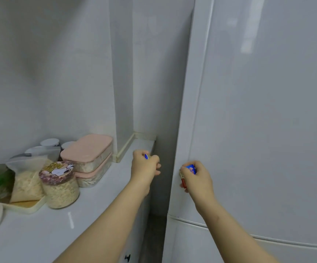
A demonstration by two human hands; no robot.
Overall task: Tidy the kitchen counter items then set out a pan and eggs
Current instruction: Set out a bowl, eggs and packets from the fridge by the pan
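Small blue packet (191, 168), red print unreadable, pinched in your right hand (198, 180) at the edge of the white fridge door (258, 111). Red, gold-tipped stick (182, 180) under the same fingers, long axis near vertical. Your left hand (144, 167) curls round a second blue item (146, 156) above the white counter's (96, 205) far end. Further left: two stacked pink-lidded boxes (89, 154) and a grain jar (59, 188) with a cartoon-dog lid, lettering blurred. White walls (58, 73).
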